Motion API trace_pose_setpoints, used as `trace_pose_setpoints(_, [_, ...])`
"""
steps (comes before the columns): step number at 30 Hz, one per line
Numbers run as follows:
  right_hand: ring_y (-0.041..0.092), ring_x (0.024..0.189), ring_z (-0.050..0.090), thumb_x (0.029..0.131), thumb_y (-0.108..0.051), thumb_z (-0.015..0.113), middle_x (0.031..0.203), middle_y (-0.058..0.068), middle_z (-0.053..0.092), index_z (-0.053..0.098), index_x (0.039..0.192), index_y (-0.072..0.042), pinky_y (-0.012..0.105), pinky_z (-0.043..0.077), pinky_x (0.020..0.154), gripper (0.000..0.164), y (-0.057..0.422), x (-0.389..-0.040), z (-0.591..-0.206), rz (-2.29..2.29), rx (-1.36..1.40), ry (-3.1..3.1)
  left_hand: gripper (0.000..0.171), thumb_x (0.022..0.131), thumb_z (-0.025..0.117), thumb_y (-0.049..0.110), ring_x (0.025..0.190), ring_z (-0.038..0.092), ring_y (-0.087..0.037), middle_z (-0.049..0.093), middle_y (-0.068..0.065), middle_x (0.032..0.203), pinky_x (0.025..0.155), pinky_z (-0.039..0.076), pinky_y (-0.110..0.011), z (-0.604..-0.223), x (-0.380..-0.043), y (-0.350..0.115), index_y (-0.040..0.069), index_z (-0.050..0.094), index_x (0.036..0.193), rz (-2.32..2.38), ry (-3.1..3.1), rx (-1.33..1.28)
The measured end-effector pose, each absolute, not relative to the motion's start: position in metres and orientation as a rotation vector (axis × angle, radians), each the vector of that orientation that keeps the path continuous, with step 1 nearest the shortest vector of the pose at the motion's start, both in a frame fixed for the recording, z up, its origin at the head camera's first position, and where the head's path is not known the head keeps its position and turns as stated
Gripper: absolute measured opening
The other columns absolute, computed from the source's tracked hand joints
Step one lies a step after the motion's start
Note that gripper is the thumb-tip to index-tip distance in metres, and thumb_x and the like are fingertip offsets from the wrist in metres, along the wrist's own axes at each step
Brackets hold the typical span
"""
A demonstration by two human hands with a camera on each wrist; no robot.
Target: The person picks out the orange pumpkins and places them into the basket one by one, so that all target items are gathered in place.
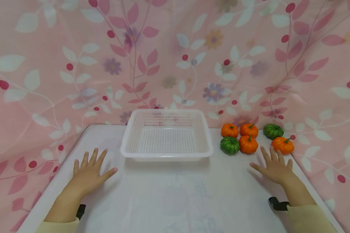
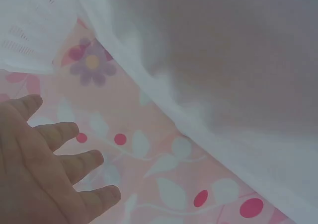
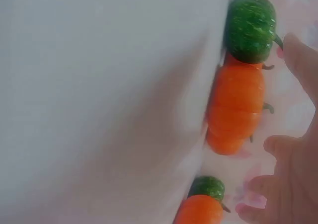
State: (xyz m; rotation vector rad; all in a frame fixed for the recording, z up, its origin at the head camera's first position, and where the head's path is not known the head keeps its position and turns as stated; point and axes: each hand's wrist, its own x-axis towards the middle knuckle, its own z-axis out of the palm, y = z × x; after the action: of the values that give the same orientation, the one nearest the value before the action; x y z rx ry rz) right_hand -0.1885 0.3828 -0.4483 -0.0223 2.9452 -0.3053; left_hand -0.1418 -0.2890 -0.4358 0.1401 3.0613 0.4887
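My left hand (image 1: 88, 173) is spread palm down over the left side of the table, holding nothing, left of a white plastic basket (image 1: 167, 158). The right hand (image 1: 275, 166) is also spread and holds nothing; its fingertips come close to an orange mini pumpkin (image 1: 282, 145) at the right. Behind that one sits a green mini pumpkin (image 1: 273, 131). Left of them, a cluster has another green pumpkin (image 1: 229, 145) and three orange ones, among them a front orange pumpkin (image 1: 248, 144). In the right wrist view, fingers (image 3: 300, 60) show beside the green pumpkin (image 3: 251, 28).
A white cloth covers the table (image 1: 169, 194). The basket stands at the back middle, with its perforated floor showing. Behind the table hangs a pink floral curtain (image 1: 169, 64), which also shows along both sides. A black strap device (image 1: 278, 204) is on the right wrist.
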Motion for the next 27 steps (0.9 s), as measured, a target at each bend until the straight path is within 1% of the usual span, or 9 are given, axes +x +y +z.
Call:
trace_pose_setpoints(4, [0.064, 0.138, -0.005, 0.092, -0.076, 0.042, 0.157, 0.039, -0.003, -0.002, 0.16, -0.007, 0.084, -0.009, 0.098, 0.106, 0.38, -0.195, -0.443, -0.329, -0.038, 2.974, 0.095, 0.095, 0.047, 0.069, 0.144, -0.007, -0.058, -0.001, -0.029, 0.163, 0.105, -0.017, -0.074, -0.432, -0.146, -0.284, 0.016, 0.008, 0.162, 0.512, 3.067, 0.161])
trace_pose_setpoints(9, [0.064, 0.139, -0.002, 0.093, -0.074, 0.042, 0.157, 0.04, -0.001, 0.0, 0.16, -0.005, 0.084, -0.003, 0.099, 0.105, 0.377, -0.203, -0.442, -0.376, -0.058, 2.984, 0.094, 0.095, 0.048, 0.068, 0.145, -0.004, -0.057, 0.002, -0.029, 0.163, 0.108, -0.013, -0.073, -0.428, -0.153, -0.275, 0.015, 0.009, 0.162, 0.57, 3.071, 0.198])
trace_pose_setpoints(13, [0.064, 0.139, 0.003, 0.093, -0.073, 0.043, 0.156, 0.041, 0.003, 0.003, 0.16, -0.005, 0.083, 0.003, 0.101, 0.103, 0.376, -0.208, -0.446, -0.419, -0.067, 3.023, 0.091, 0.096, 0.051, 0.063, 0.145, -0.002, -0.056, 0.004, -0.03, 0.163, 0.11, -0.009, -0.073, -0.428, -0.159, -0.269, 0.015, 0.012, 0.162, 0.605, 3.076, 0.246])
trace_pose_setpoints(17, [0.064, 0.137, 0.009, 0.094, -0.071, 0.045, 0.155, 0.041, 0.009, 0.008, 0.16, -0.004, 0.082, 0.008, 0.102, 0.1, 0.377, -0.217, -0.45, -0.452, -0.084, 3.088, 0.089, 0.097, 0.054, 0.057, 0.147, -0.003, -0.053, 0.004, -0.029, 0.163, 0.112, -0.008, -0.07, -0.43, -0.165, -0.267, 0.014, 0.01, 0.162, 0.665, 3.074, 0.274])
trace_pose_setpoints(20, [0.066, 0.134, 0.013, 0.095, -0.067, 0.047, 0.152, 0.043, 0.013, 0.013, 0.158, -0.001, 0.081, 0.011, 0.102, 0.098, 0.378, -0.223, -0.453, -0.468, -0.12, 3.12, 0.09, 0.098, 0.055, 0.057, 0.148, -0.002, -0.051, 0.004, -0.028, 0.163, 0.113, -0.005, -0.07, -0.433, -0.17, -0.264, 0.015, 0.008, 0.162, 0.733, 3.073, 0.298])
trace_pose_setpoints(23, [0.066, 0.134, 0.014, 0.096, -0.065, 0.049, 0.151, 0.044, 0.014, 0.013, 0.158, 0.001, 0.08, 0.013, 0.102, 0.097, 0.376, -0.227, -0.454, -0.522, -0.143, 3.116, 0.091, 0.097, 0.055, 0.058, 0.148, 0.002, -0.051, 0.006, -0.027, 0.164, 0.113, 0.002, -0.071, -0.437, -0.174, -0.26, 0.016, 0.007, 0.162, 0.793, 3.071, 0.319])
trace_pose_setpoints(27, [0.066, 0.136, 0.011, 0.096, -0.064, 0.05, 0.152, 0.045, 0.011, 0.007, 0.159, 0.0, 0.081, 0.014, 0.102, 0.1, 0.373, -0.233, -0.455, -0.617, -0.14, 3.064, 0.089, 0.098, 0.055, 0.057, 0.147, 0.008, -0.051, 0.007, -0.025, 0.164, 0.11, 0.011, -0.075, -0.439, -0.178, -0.255, 0.018, 0.007, 0.162, 0.855, 3.057, 0.315])
